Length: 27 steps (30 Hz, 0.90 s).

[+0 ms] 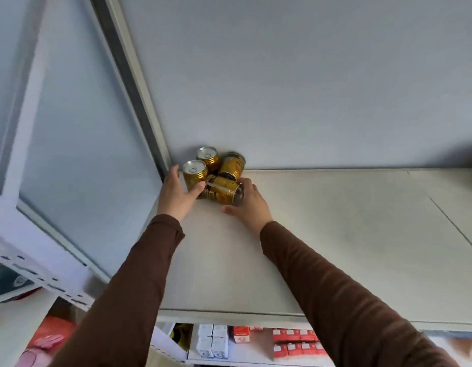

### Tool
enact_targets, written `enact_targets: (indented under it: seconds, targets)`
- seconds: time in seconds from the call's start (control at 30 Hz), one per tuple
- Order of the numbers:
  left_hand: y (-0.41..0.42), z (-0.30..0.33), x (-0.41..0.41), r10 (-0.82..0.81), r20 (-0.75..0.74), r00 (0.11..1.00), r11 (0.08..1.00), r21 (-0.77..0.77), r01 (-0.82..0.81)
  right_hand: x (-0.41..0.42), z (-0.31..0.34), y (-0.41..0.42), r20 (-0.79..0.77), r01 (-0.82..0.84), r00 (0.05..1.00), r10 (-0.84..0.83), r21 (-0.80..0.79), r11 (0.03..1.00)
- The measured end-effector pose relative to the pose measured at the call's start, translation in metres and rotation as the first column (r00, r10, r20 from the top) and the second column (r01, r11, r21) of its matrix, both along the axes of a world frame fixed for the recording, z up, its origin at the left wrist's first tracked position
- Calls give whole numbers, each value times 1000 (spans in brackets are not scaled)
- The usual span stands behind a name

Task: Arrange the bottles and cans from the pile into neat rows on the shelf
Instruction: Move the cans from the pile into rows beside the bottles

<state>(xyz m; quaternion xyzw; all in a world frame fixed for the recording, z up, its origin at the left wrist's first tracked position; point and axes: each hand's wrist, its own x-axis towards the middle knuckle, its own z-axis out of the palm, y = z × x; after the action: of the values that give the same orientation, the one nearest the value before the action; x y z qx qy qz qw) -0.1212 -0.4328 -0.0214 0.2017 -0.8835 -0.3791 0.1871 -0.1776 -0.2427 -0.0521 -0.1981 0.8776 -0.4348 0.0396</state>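
Four gold cans at frame centre on shelf (309,234). Right hand (249,202) grips toppled can (223,191); left hand (176,193) fingers straight, touching upright can (194,174).

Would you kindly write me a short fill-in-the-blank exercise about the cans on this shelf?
1. ____ gold cans sit in the back left corner of the shelf.
2. The can nearest the person lies on its ____.
3. The right hand holds that lying can, while the ____ hand touches the upright can beside it.
4. Both sleeves are ____ in colour.

Missing words: four; side; left; brown
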Motion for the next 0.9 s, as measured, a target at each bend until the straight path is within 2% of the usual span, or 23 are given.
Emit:
enact_targets:
  seconds: [0.13, 0.37, 0.47, 0.53, 0.63, 0.8, 0.9]
  targets:
    - [-5, -4, -30, -15, -46, 999, 992, 125, 21, 0, -4, -6, -7, 59, 998, -59, -52, 997]
    - [-7, -12, -29, -19, -137, 990, 992, 124, 36, 2, 22, 39, 15, 34, 999, -33, -119, 992]
    - [2, -14, -13, -154, -184, 971, 967, 176, 187, 1, 44, 74, -74, 34, 997, -35, -16, 999]
    - [14, -14, -7, -273, -200, 941, 918, 239, 317, 1, 61, 95, -130, 28, 991, -18, 75, 997]
    - [37, -11, -6, -413, -185, 892, 835, 315, 452, 0, 82, 118, -128, 10, 992, 19, 221, 975]
    - [67, -12, -14, -548, -135, 825, 754, 347, 558, 1, 94, 134, -112, -24, 990, 80, 439, 898]
    - [76, -15, -16, -578, -130, 805, 726, 369, 580, 2, 92, 135, -118, -9, 990, 79, 505, 863]
